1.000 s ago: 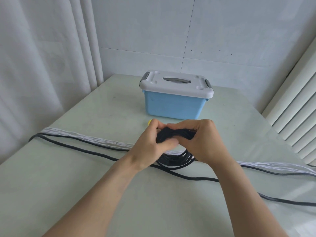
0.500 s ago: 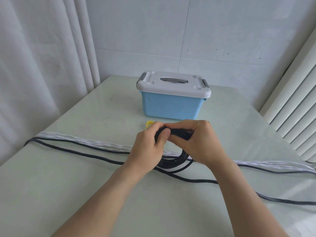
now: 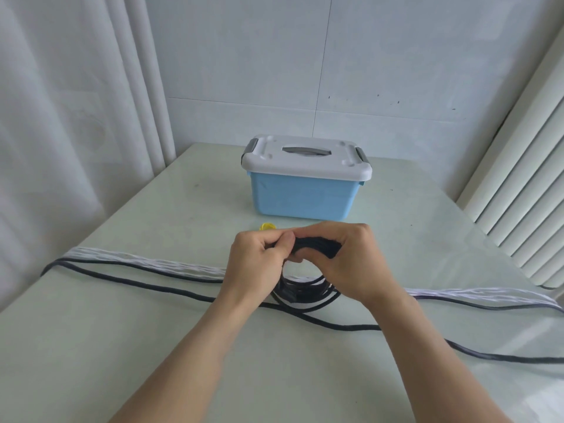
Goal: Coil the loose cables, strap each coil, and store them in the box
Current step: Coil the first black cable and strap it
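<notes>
Left hand (image 3: 259,257) and right hand (image 3: 345,264) raised just above the bench (image 3: 152,346), both pinching the top of the black coil (image 3: 308,288). Left thumb and fingers curled on the coil's left end, right fingers wrapped over its top, probably to keep the loops bunched for strapping. Dark band across the coil top between the hands; strap or cable, cannot tell. Lower loops hanging down to the bench, touching the loose black cable (image 3: 137,285) trailing left and right. White cable (image 3: 146,264) stretched across the bench behind the hands, not yet coiled. Yellow item (image 3: 267,226) just beyond the left hand, mostly hidden. Box (image 3: 305,193) farther back, lid (image 3: 305,157) on, so unlatching needed before storage.
</notes>
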